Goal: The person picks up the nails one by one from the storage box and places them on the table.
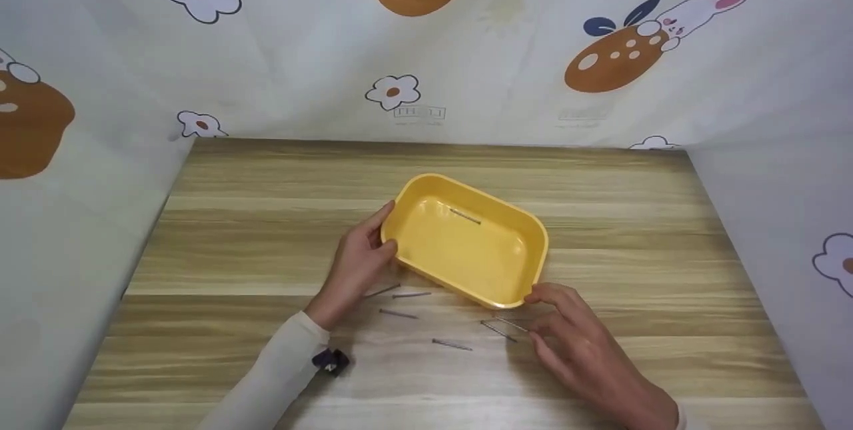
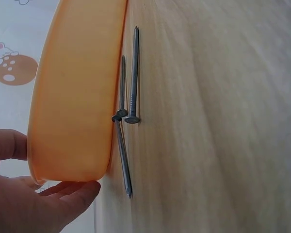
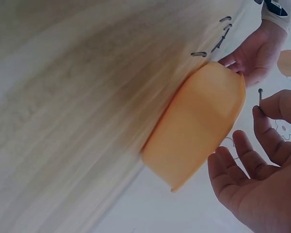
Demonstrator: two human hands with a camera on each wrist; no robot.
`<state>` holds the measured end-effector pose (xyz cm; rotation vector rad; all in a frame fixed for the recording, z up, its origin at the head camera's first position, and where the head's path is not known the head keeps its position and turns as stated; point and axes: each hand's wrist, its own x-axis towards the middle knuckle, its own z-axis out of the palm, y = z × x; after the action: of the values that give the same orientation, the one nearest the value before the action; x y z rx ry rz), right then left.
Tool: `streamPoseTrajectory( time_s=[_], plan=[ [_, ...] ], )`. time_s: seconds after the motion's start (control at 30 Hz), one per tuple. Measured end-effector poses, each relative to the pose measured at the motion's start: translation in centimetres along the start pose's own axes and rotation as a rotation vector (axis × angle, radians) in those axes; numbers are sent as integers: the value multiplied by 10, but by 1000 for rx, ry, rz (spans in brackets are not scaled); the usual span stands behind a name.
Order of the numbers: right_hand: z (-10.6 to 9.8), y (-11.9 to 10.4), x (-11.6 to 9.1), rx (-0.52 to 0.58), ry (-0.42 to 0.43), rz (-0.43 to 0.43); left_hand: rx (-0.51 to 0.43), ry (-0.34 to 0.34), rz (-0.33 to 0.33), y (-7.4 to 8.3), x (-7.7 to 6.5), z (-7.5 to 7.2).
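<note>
A yellow plastic tray (image 1: 460, 257) sits at an angle on the wooden table, with one nail (image 1: 465, 217) lying inside it. My left hand (image 1: 360, 257) grips its left end, thumb at the rim and fingers against the outer wall. My right hand (image 1: 586, 343) is at the near right corner, fingers close to the rim; whether they touch it I cannot tell. Between thumb and a finger, that hand pinches a nail (image 3: 260, 97), its head upward in the right wrist view. Loose nails (image 2: 134, 77) lie beside the tray's wall in the left wrist view.
Several nails lie on the near side of the tray, including one nail (image 1: 452, 345) toward the front and another nail (image 1: 498, 331) near my right hand. Behind and beside the wooden table (image 1: 266, 177) hangs a pale printed sheet (image 1: 300, 50).
</note>
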<state>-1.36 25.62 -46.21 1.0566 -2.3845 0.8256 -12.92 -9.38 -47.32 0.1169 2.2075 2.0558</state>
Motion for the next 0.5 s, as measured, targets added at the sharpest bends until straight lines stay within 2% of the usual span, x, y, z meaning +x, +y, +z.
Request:
streamPoseTrajectory(
  time_s=[0.5],
  plan=[
    [2,0,-10,-1,-36,5,4,-8,-3,-1,1,-1]
  ],
)
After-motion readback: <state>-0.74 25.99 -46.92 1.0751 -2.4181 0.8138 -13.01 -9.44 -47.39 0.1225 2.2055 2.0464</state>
